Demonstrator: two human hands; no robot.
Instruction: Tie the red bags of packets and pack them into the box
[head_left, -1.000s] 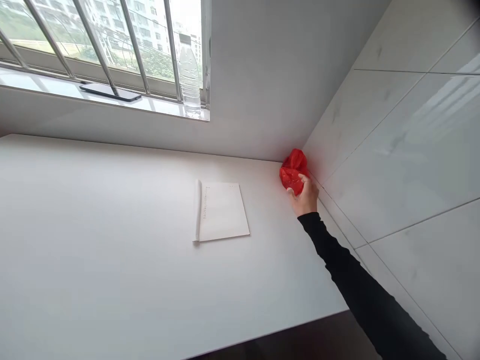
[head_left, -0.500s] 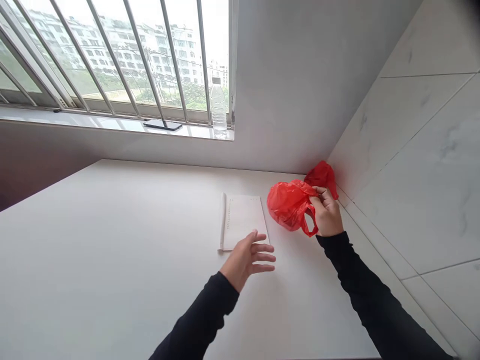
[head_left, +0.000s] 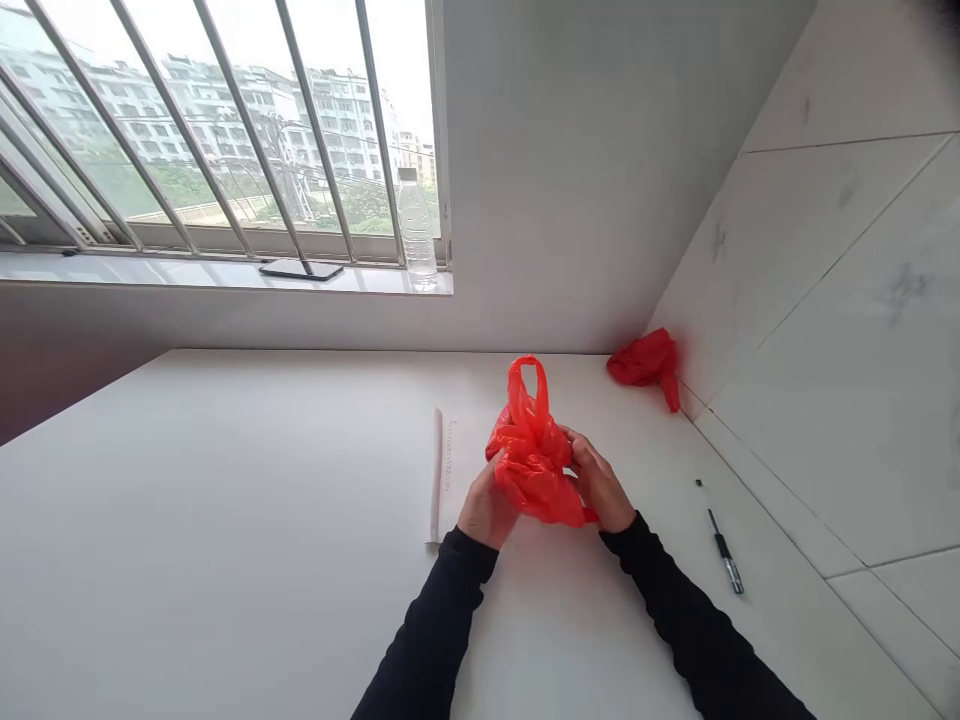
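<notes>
A crumpled red plastic bag (head_left: pixel 536 465) is held between my two hands, with one handle loop standing up at its far side. My left hand (head_left: pixel 487 505) grips its left side, the fingertips hidden behind the plastic. On the right side my right hand (head_left: pixel 600 482) has its fingers curled against the bag. What the bag contains, if anything, cannot be seen. Beneath the bag and my left hand lies an open notepad (head_left: pixel 461 440) with a rolled-back left edge, partly covered.
A second red plastic bag (head_left: pixel 646 358) lies in the table's far right corner by the tiled wall. A pen (head_left: pixel 724 550) and its small cap (head_left: pixel 698 483) rest on the white table (head_left: pixel 262 520) at right. A phone (head_left: pixel 301 269) and a clear bottle (head_left: pixel 417 235) are on the windowsill.
The bag has come left from the wall side to over the notepad. My left hand, open before, now grips it too. The pen has come into view.
</notes>
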